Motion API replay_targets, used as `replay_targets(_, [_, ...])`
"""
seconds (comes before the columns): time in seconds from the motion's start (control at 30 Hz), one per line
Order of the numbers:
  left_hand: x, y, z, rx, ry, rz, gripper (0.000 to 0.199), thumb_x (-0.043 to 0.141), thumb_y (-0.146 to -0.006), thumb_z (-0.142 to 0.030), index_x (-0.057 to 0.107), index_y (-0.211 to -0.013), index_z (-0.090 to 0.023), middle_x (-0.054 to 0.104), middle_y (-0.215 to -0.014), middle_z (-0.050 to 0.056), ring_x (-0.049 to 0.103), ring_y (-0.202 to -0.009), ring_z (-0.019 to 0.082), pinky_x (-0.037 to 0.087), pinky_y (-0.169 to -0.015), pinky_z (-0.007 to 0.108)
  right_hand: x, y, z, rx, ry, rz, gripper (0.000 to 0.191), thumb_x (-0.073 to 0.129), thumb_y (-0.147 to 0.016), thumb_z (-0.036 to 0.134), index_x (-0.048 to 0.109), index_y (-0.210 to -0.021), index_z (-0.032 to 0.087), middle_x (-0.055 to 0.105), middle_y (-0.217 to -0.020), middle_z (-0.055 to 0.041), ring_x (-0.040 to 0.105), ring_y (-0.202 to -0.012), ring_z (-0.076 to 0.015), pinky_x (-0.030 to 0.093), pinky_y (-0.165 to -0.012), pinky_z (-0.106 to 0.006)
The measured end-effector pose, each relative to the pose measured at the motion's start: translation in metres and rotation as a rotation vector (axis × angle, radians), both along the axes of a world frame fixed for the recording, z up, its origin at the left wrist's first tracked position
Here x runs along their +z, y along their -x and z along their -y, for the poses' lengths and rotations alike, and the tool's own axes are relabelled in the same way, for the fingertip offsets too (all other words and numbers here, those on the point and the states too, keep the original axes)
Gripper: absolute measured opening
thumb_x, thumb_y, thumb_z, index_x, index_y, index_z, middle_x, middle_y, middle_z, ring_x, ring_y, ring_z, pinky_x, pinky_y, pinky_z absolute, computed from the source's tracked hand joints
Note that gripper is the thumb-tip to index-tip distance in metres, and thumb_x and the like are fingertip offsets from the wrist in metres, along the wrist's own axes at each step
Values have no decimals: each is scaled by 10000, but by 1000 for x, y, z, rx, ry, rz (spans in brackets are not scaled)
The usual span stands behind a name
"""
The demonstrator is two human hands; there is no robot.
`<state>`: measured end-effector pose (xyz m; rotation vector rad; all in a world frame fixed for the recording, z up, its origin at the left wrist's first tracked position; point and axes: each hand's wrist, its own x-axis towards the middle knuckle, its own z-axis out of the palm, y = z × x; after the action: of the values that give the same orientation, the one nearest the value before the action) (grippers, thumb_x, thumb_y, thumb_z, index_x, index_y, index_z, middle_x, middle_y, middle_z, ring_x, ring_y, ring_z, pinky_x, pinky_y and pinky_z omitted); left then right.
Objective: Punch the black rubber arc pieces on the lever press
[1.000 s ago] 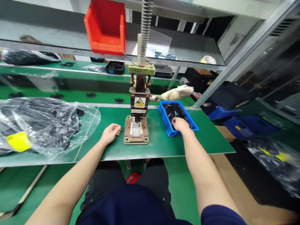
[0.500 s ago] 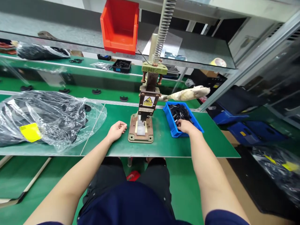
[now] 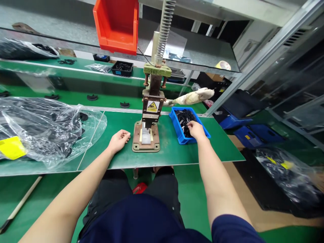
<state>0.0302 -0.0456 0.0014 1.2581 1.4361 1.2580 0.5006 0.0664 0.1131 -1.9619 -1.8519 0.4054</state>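
Observation:
My right hand (image 3: 196, 130) reaches over the near right side of a blue bin (image 3: 181, 134), thumb and fingertips pinched at the small black parts (image 3: 184, 116) in it. Which part lies between the fingertips is too small to make out. On the green bench, my left hand (image 3: 119, 140) rests with curled fingers just left of the press base (image 3: 136, 146); anything inside them is hidden. The hand press (image 3: 152, 109) stands upright between my hands, its ram above a clear, pale block (image 3: 146, 136). A cloth-wrapped lever (image 3: 193, 97) sticks out to the right.
A large plastic bag of black curved parts (image 3: 48, 126) covers the bench's left side. Several black curved pieces (image 3: 92, 97) lie on the strip behind. Overhead, a shelf carries an orange-red bin (image 3: 117, 28) and a tape roll (image 3: 223, 65). A metal post (image 3: 238, 79) rises at right.
The view has shifted, so the bench and press appear further left. My right hand has drawn slightly up from among the black parts. My left hand stays beside the press base.

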Motion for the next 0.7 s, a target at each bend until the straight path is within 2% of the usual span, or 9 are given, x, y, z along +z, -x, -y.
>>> replay_targets(0.1, [-2,1,-1,-4,-1,12,545,785,-806,-684,677,-968,-175,741,-815,59,670,-711,163,550,-648,286,5,-2,8,-37,-156,-185,421,654,-984,491,649,-1269,181,684,-1291,-86,678,-1154,-198,615,-1014,-444])
replay_targets(0.2, [0,3,-2,15,-10,36,529,803,-794,-658,671,-962,-174,737,-808,58,671,-702,163,553,-645,288,9,12,24,-25,-336,-401,391,610,-1004,494,652,-1218,170,713,-1203,-82,710,-1085,-186,621,-1016,-446])
replay_targets(0.33, [15,-5,5,146,-59,78,480,799,-808,-609,648,-960,-179,712,-804,40,639,-649,143,538,-615,279,6,59,70,60,-546,-679,342,559,-1008,484,620,-1207,213,731,-1120,-72,754,-1044,-189,630,-1043,-454])
replay_targets(0.43, [39,-32,32,191,-149,59,393,757,-878,-554,651,-1002,-197,698,-828,27,641,-674,143,535,-615,271,-3,105,117,142,-615,-834,281,613,-983,438,612,-1193,251,731,-1027,-28,768,-985,-183,649,-1011,-461])
replay_targets(0.5, [60,-58,58,79,-217,43,346,739,-919,-507,662,-1078,-209,726,-919,48,680,-744,161,571,-663,290,-8,133,147,186,-622,-906,242,642,-972,399,610,-1178,276,717,-1011,-11,772,-943,-178,663,-980,-463])
replay_targets(0.6, [87,-96,92,-191,-347,-11,414,773,-927,-414,654,-1278,-230,766,-1084,88,724,-815,174,617,-749,326,-14,167,179,240,-585,-967,186,668,-961,368,635,-1129,296,694,-1045,-16,768,-930,-177,676,-938,-444])
replay_targets(0.67, [97,-111,103,-288,-464,-85,418,774,-939,-357,679,-1329,-241,776,-1139,99,719,-796,159,619,-750,323,-17,181,190,273,-541,-979,166,674,-958,360,668,-1114,302,699,-1071,-28,757,-966,-178,674,-933,-418])
replay_targets(0.7, [99,-114,105,-294,-508,-117,382,766,-947,-339,708,-1312,-241,783,-1134,98,720,-800,158,619,-753,321,-18,185,193,290,-516,-979,164,676,-958,357,683,-1114,304,707,-1075,-33,750,-986,-179,671,-936,-405])
